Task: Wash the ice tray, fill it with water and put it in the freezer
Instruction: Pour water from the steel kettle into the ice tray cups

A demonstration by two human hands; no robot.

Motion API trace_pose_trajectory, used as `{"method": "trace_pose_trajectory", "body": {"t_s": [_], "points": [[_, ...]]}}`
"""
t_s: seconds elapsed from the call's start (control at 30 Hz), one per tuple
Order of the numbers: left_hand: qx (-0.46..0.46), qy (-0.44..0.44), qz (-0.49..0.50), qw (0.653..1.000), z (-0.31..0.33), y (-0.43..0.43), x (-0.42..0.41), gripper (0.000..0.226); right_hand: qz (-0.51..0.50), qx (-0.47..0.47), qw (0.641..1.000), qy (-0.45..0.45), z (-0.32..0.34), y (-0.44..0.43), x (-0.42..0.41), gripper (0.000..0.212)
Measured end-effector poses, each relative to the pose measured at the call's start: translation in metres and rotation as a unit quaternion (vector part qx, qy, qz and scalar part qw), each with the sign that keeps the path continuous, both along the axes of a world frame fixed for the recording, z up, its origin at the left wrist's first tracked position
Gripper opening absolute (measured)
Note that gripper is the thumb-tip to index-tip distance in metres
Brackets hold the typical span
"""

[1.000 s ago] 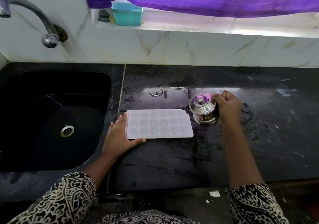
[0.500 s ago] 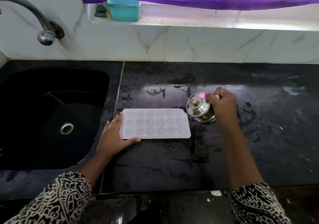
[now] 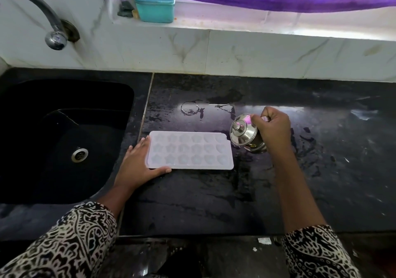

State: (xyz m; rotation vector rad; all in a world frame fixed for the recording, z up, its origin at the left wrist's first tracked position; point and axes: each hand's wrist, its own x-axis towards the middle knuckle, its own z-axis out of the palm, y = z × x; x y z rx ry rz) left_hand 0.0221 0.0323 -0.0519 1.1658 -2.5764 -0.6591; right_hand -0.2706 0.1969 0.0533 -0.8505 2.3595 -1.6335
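So the ice tray [image 3: 190, 150] is lying flat on the dark wet surface [image 3: 321, 181], just to the right of the sink [image 3: 64, 140], cavities facing up. Makes sense as a spot: it's level there, so water poured in would sit evenly in the little flower and heart shaped pockets instead of running to one end.

The left hand [image 3: 139, 166] is spread flat against the tray's left short edge, thumb stretched along the near long edge, fingers up the side. It isn't gripping anything, more like bracing, probably so the light plastic doesn't skate around on the wet stone while the other hand works.

The right hand [image 3: 272, 127] is closed around a small steel pot with a knobbed lid [image 3: 244, 132], tipped over toward the tray's right end. The base looks lifted or only barely touching the surface near the tray's far right corner, hard to say which. Tilting it that way looks like the lead-in to pouring, so the guess is the person is at the fill step, using the pot instead of the tap [image 3: 54, 39]. With the lid on, though, it's unclear how water would come out, and no stream is visible. Can't tell if the cavities have water in them yet either.

Puddles and a ring mark [image 3: 189, 108] behind the tray suggest wet stuff has been sitting there. The freezer isn't in view.
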Motion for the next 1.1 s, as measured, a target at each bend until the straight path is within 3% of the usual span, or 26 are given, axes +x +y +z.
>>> {"method": "trace_pose_trajectory", "body": {"t_s": [1.1], "points": [[-0.003, -0.020, 0.003, 1.000, 0.0015, 0.0021, -0.0005, 0.128, 0.022, 0.002, 0.999, 0.031, 0.0092, 0.0018, -0.0055, 0.031]]}}
